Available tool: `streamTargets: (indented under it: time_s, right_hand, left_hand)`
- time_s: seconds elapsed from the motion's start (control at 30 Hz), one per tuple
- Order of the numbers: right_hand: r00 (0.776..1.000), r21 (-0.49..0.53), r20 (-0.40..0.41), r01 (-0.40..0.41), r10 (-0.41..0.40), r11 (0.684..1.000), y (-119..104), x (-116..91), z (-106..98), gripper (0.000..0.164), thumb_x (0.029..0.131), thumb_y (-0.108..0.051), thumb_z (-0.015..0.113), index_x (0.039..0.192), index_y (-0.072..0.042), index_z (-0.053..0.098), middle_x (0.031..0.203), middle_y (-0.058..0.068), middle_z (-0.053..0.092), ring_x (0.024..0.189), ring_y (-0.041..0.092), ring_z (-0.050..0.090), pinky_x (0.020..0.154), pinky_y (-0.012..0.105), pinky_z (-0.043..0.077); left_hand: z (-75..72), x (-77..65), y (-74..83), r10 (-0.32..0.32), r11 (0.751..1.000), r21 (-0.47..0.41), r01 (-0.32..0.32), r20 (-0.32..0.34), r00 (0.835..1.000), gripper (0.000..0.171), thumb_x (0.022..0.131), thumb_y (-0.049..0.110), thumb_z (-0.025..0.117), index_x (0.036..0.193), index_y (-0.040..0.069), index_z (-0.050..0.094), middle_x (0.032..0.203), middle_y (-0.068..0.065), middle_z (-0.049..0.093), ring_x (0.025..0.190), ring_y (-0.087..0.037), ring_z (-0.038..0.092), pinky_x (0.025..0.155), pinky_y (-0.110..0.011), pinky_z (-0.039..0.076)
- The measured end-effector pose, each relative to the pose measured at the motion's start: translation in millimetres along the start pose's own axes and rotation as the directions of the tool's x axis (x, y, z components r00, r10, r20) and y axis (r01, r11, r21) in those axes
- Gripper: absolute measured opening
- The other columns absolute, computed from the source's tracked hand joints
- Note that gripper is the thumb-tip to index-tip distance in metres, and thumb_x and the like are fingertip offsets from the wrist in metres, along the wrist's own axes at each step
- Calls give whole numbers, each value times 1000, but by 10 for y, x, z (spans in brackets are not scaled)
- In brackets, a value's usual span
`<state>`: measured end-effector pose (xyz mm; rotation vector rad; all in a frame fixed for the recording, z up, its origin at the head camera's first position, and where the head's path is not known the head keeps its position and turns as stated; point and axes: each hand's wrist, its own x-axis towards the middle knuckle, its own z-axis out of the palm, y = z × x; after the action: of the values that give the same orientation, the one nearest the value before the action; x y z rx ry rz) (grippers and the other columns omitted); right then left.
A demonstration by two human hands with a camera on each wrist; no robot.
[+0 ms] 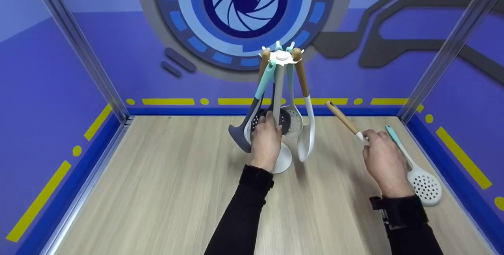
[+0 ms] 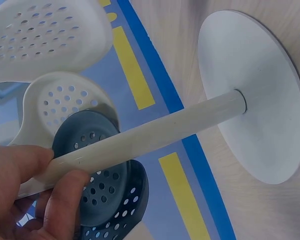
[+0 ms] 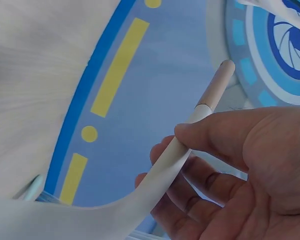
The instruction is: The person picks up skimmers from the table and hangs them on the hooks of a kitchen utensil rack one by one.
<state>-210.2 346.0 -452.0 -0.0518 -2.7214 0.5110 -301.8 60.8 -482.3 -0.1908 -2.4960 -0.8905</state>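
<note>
A white utensil stand (image 1: 283,158) with a round base stands near the middle of the table, and its pole (image 2: 160,130) is gripped between thumb and fingers of my left hand (image 1: 266,140). Around the pole hang a dark ladle (image 1: 239,134) with a mint handle, a white utensil (image 1: 307,138) with a wooden handle, a black skimmer (image 2: 102,192) and a pale skimmer (image 2: 65,100). To the right, my right hand (image 1: 386,162) pinches a white kitchen utensil (image 3: 162,170) by its neck, wooden handle end pointing away toward the stand. Its head is hidden in the head view.
A white skimmer (image 1: 425,188) with a mint handle lies at the table's right edge, beside my right wrist. Patterned blue walls (image 1: 220,85) and metal frame posts (image 1: 86,46) enclose the wooden table (image 1: 165,192) at the back and sides.
</note>
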Motion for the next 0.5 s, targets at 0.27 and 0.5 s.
streamTargets:
  time_s: [0.27,0.5]
  right_hand:
    - [996,22,-74,47,-46,999,-134,-12,-98,36,106,8,68,142,9,71,119,37,73,98,55,76,79,72,64]
    - [995,38,-88,48,-44,998,-237,1,-170,35,109,5,69,144,5,71,122,34,73,101,53,75,78,72,63]
  left_hand:
    - [8,4,19,-21,999,26,21,0,1000,46,106,16,89,143,-2,68,115,-20,79,96,-41,86,83,-57,71]
    - [9,-2,13,-25,1000,17,25,0,1000,48,107,16,88,147,-2,68,116,-20,79,97,-41,86,84,-58,71]
